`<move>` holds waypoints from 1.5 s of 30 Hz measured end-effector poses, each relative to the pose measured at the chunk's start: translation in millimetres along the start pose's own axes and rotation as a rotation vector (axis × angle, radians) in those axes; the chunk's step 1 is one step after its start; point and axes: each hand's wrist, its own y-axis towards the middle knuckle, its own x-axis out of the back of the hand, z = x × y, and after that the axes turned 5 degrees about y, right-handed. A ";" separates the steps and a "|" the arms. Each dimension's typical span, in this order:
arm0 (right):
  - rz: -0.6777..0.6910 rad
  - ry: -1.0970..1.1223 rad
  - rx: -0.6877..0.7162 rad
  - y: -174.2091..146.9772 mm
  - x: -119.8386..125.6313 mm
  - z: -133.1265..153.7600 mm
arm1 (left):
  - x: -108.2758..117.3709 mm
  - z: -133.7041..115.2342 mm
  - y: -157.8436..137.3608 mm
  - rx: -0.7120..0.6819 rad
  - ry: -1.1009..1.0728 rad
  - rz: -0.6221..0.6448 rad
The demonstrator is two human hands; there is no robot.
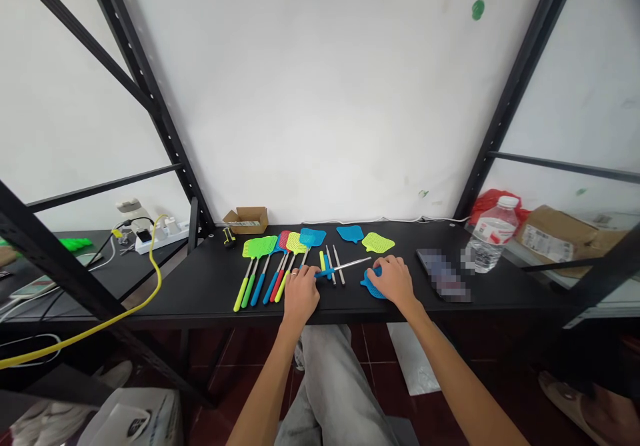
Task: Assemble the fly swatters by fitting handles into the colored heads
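My left hand [301,294] is closed around the blue handle of a metal fly swatter rod [351,264], which points right towards my other hand. My right hand [394,279] grips a blue perforated fly swatter head [371,289] low over the black table; its fingers partly cover it. The rod's tip and this head are apart. Between my hands lie loose metal rods [339,266] and a yellow handle [323,259]. Behind them rest a blue swatter head [350,233] and a yellow swatter head [379,243]. Several whole fly swatters [263,247] lie in a row at left.
A phone [443,275] and a water bottle [493,236] stand to the right on the black table [200,279]. At the back left are an open cardboard box [247,219] and a small black-yellow object [229,237]. Black metal posts [155,99] flank the table.
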 end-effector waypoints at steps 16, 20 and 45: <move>-0.242 0.850 -0.436 5.3 6.4 -33.4 | -0.2 0.5 -0.1 -0.020 0.020 -0.003; -0.284 0.864 -0.441 5.8 3.9 -34.5 | 0.6 0.4 0.1 -0.023 0.023 0.000; -0.302 0.868 -0.382 1.9 10.5 -28.3 | -2.5 2.6 1.4 -0.007 0.042 -0.030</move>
